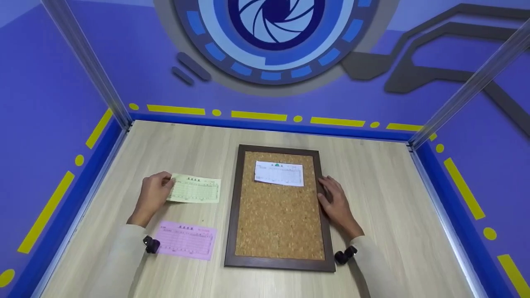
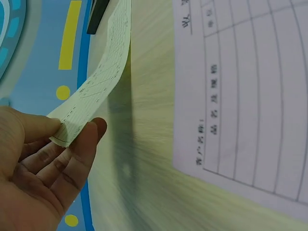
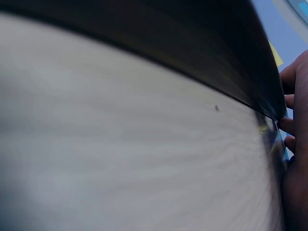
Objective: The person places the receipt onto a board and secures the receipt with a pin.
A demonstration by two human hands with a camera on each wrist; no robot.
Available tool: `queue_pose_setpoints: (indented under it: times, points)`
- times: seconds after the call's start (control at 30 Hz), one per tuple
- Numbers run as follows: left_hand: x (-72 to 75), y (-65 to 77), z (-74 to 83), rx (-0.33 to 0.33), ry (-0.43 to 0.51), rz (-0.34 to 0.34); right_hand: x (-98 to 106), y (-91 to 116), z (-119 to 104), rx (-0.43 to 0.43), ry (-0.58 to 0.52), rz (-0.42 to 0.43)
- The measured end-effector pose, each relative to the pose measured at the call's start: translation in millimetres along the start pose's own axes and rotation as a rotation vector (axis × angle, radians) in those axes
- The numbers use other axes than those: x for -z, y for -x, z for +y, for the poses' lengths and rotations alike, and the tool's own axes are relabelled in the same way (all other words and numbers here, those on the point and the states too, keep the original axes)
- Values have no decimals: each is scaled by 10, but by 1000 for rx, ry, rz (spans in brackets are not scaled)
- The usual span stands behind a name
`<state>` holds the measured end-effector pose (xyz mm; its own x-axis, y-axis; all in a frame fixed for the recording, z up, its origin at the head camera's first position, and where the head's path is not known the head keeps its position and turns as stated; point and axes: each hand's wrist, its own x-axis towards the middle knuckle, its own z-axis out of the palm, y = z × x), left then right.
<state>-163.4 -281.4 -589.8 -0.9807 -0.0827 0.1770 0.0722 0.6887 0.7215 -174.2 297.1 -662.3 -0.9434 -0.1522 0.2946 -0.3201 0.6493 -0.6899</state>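
My left hand (image 1: 155, 194) pinches the left edge of a pale green printed form (image 1: 196, 189) between thumb and fingers. In the left wrist view that form (image 2: 98, 79) bends upward off the table at the pinched end. Below it lies a pink form (image 1: 186, 242), flat on the table. A corkboard (image 1: 279, 223) in a dark brown frame lies at the centre, and a white form (image 1: 279, 176) sits on its upper part with a green pin at its top edge. Against the frame's right side rests my right hand (image 1: 336, 205), its fingers loosely bent; the right wrist view shows only part of them.
The wooden tabletop (image 1: 385, 198) carries all of these. Blue walls (image 1: 273, 99) with yellow markings enclose it at the back and both sides, with metal posts (image 1: 112, 99) in the corners. A small black device (image 1: 345, 254) is worn on each wrist.
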Motion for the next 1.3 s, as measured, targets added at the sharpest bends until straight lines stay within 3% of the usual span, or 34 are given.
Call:
queue_pose_setpoints:
  times: [0.27,0.73,1.3]
  points:
    - [40,22,82,35,18,6,-6,7,-10,-14,-2,-3]
    - [108,36,159,45,38,88,-18,13,-22,-39,-10,-9]
    - [165,18,275,76,103,111,-4,7,-17,-36,-15,-8]
